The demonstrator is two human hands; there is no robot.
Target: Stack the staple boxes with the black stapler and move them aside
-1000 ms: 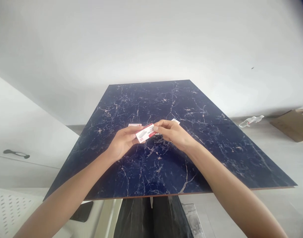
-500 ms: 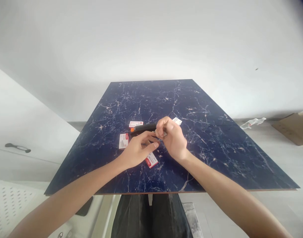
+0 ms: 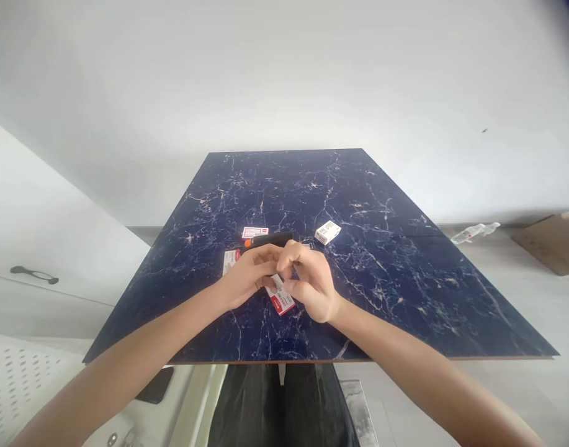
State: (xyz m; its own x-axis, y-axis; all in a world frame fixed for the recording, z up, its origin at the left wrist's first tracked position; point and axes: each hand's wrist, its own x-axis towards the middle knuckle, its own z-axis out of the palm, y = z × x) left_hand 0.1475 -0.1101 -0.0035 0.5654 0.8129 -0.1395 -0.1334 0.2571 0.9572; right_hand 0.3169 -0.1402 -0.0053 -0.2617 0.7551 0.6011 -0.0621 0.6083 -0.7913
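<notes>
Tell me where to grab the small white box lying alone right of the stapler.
Pinch the white box across its two long sides, coming down from above. It lies flat on the table, apart from the stapler and both hands, so its top is open.

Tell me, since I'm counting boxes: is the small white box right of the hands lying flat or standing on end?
Lying flat: the white box rests broad side down on the table.

A small red-and-white staple box (image 3: 280,298) lies flat on the dark blue marbled table (image 3: 405,279), angled, half hidden under the fingers of the left hand (image 3: 247,276) and right hand (image 3: 309,285), which meet just above it. A black stapler with an orange end (image 3: 268,240) lies on its side just beyond the hands
</notes>
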